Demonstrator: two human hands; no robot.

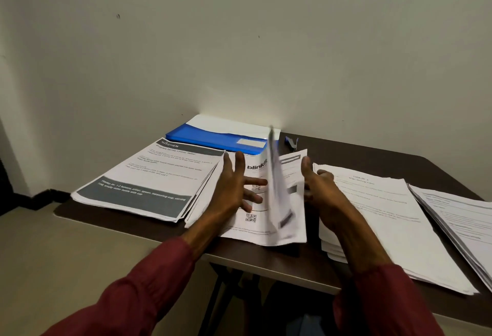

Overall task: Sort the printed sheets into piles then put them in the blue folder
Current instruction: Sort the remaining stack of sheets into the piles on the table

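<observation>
Between your hands a blurred sheet [277, 192] is standing on edge; your left hand [234, 189] is splaying fingers apart, your right hand's [327, 197] unclear.

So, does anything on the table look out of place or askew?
Yes: one sheet stands almost on edge, blurred, over the middle pile between the left hand and the right hand. Nothing else stands out.

Blue folder [207, 137], white sheets [149, 176] banded in grey, dark brown table [399, 154], maroon sleeves [149, 290].
</observation>
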